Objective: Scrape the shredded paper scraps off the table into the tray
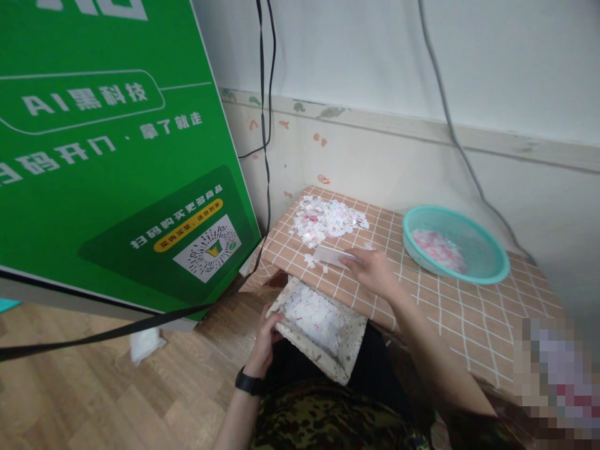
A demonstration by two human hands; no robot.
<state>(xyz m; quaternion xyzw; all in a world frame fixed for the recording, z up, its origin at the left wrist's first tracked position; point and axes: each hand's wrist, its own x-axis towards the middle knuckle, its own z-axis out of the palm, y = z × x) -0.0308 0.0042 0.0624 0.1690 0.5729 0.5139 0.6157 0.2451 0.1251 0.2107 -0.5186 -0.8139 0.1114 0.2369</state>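
My left hand [266,337] grips the left rim of a pale, patterned box [352,337] at the table's front edge, over my lap. White paper scraps [312,315] with a few reddish bits lie inside it. My right hand [375,270] is closed around a flat, whitish card-like piece [330,255], held low over the tabletop behind the box. A few loose scraps lie by the card's left end. Farther back is a spread-out pile of white and pinkish scraps [330,219]. The far side of the box is partly tucked by the table edge.
A brown checked cloth covers the table [450,319]. Toward its right back stands a turquoise mesh basket [487,253] holding pink and white scraps. A large green cabinet [117,200] rises at left. A black cord [267,187] hangs between it and the table. The wall is behind.
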